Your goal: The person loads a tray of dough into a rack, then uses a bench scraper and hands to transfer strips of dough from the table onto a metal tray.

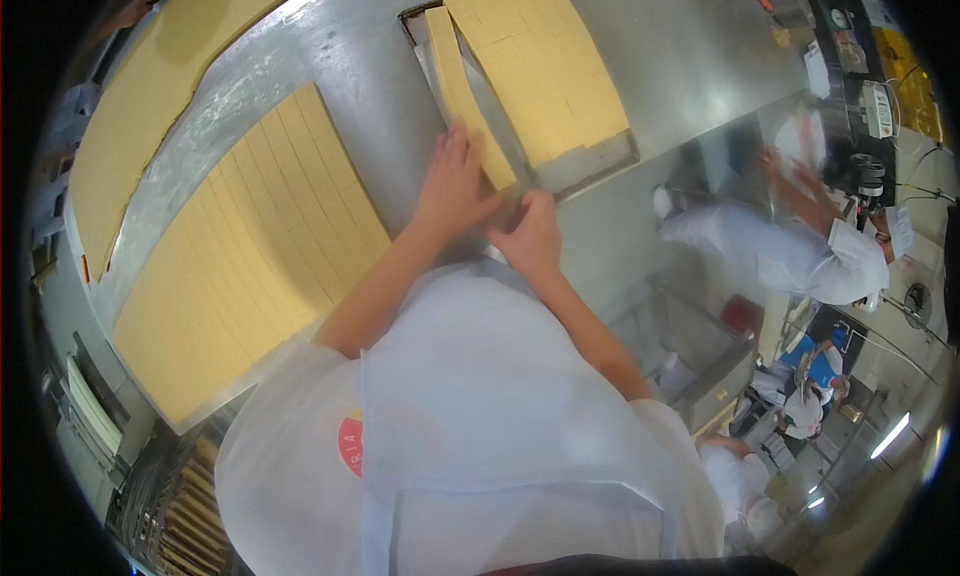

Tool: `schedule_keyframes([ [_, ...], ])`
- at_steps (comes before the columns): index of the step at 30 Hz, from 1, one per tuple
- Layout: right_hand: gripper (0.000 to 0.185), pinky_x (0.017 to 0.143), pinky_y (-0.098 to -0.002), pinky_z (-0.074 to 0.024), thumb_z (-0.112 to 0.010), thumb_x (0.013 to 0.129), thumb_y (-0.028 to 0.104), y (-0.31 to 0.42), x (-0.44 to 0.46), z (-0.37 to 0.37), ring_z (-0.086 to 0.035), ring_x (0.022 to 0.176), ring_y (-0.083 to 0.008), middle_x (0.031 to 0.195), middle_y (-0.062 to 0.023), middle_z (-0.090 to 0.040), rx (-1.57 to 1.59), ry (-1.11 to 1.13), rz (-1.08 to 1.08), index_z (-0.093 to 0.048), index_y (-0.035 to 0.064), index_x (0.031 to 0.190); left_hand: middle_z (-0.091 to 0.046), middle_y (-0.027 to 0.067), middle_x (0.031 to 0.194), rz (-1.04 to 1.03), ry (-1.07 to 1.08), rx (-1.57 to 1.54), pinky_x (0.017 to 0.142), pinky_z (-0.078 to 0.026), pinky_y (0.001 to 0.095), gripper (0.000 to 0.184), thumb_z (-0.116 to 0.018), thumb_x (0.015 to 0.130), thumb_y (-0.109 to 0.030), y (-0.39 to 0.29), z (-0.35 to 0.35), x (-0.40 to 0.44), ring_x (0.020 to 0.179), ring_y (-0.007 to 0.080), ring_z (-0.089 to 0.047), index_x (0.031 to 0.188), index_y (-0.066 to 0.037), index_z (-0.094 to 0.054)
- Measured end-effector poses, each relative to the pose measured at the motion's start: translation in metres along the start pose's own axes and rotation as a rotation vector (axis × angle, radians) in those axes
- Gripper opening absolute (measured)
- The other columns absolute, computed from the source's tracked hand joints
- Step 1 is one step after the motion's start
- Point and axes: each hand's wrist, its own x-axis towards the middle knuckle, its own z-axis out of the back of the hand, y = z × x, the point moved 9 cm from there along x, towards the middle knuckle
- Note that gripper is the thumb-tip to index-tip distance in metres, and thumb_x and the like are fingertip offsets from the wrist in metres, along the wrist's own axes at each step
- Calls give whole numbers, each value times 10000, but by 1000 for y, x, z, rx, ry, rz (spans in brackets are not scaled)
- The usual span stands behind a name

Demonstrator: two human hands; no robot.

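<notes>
A narrow yellow dough strip [466, 94] lies along the left side of a metal baking tray [603, 168]. Wider pieces of the same dough [540, 66] cover most of the tray, with a slim gap between them and the strip. My left hand [455, 184] rests along the strip's left edge near its lower end, fingers stretched out. Close to the strip's near end, at the tray's front edge, is my right hand [530, 234] with its fingers bent together. What its fingertips grip is hidden.
Left of my arms lies a dough sheet cut into long strips [255, 231]. Beyond it, a larger uncut sheet [165, 76] spreads on the metal table [700, 51]. On the right, a person in white [790, 241] works at another counter; more people are farther back.
</notes>
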Motion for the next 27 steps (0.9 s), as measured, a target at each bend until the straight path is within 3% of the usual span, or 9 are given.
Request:
schedule_keyframes([
  [6, 650, 755, -446, -516, -907, 622, 286, -44, -35, 19, -574, 960, -344, 1052, -127, -512, -23, 33, 43, -462, 74, 1045, -246, 349, 1616, 48, 78, -5, 1244, -265, 552, 1034, -828, 734, -397, -19, -19, -5, 1474, 488, -335, 1542, 18, -333],
  [14, 647, 821, -478, -537, -932, 602, 257, -152, -145, 86, -613, 1070, -382, 1265, -176, -568, -91, 97, 103, -470, 76, 1017, -336, 336, 1575, 107, -79, 194, 1243, -248, 564, 965, -815, 809, -399, -9, -44, 10, 1499, 474, -300, 1522, 45, -340],
  [17, 628, 848, -496, -543, -942, 593, 247, -192, -186, 127, -630, 1058, -394, 1291, -197, -572, -156, 142, 12, -484, 82, 988, -393, 308, 1556, 103, -93, 242, 1244, -236, 567, 977, -814, 815, -402, -11, -53, 16, 1497, 471, -308, 1531, 52, -327],
  [20, 619, 835, -485, -557, -946, 581, 258, -219, -223, 166, -638, 1039, -400, 1279, -208, -581, -184, 134, 64, -495, 85, 968, -425, 278, 1550, 63, -150, 225, 1242, -228, 573, 968, -807, 823, -386, -5, -73, 18, 1486, 468, -332, 1546, 33, -318],
  [24, 673, 796, -468, -565, -951, 557, 254, -252, -249, 195, -646, 1015, -404, 1272, -213, -588, -117, -14, 42, -481, 84, 1008, -443, 295, 1531, 63, -75, 236, 1244, -232, 570, 998, -797, 803, -325, -10, -76, 25, 1462, 472, -367, 1578, 22, -274],
  [27, 702, 779, -459, -563, -948, 547, 228, -265, -241, 210, -645, 998, -402, 1268, -212, -588, -67, -92, 36, -464, 85, 1035, -448, 300, 1528, 103, -75, 45, 1235, -267, 516, 927, -755, 849, -315, 1, -50, 32, 1442, 462, -404, 1569, 38, -290],
])
